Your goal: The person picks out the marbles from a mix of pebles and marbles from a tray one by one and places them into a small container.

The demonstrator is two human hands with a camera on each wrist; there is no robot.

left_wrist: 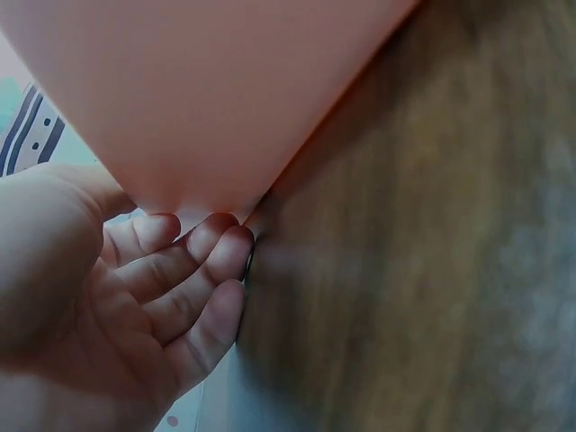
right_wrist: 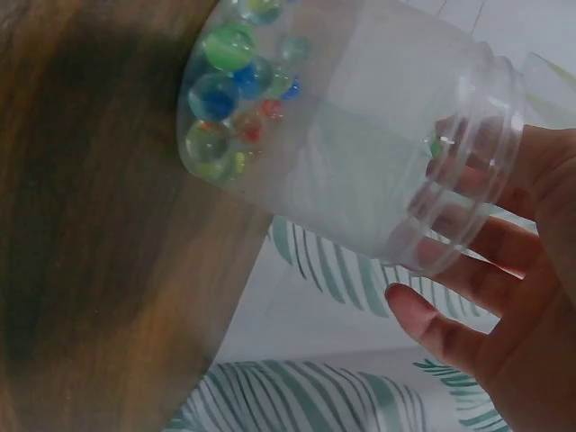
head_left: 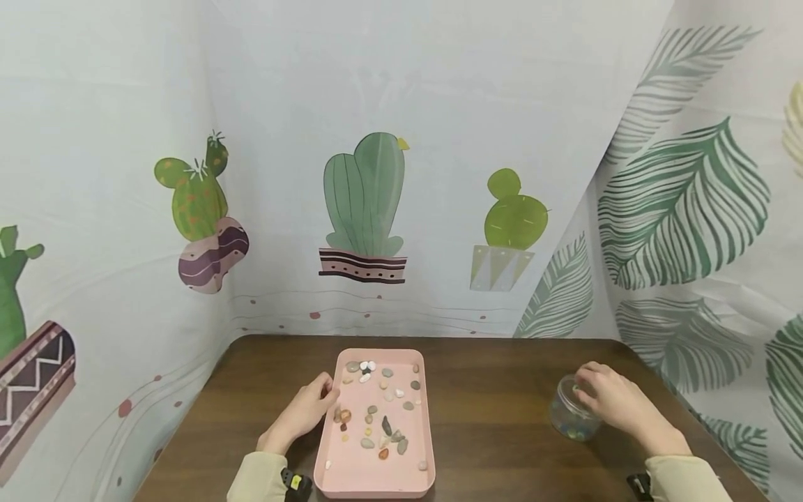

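Observation:
A shallow pink tray (head_left: 370, 481) on the table carries several pebbles. My left hand (head_left: 305, 410) is at its left side wall; in the left wrist view the curled fingers (left_wrist: 202, 301) meet the outer wall, and the thumb reaches over the rim. To the right stands a clear round jar (right_wrist: 360, 117), its open mouth upward, with several coloured glass marbles (right_wrist: 229, 47) at the bottom. My right hand (head_left: 611, 397) reaches into the mouth from above. Its thumb and fingertips pinch a green marble (right_wrist: 435, 145) just inside the neck, partly hidden by the fingers.
Everything stands on a dark brown wooden table (head_left: 489, 418). Bare wood lies between tray and jar. Behind and along both sides hangs a white cloth (head_left: 439, 209) printed with cacti and leaves. The jar is near the table's right edge.

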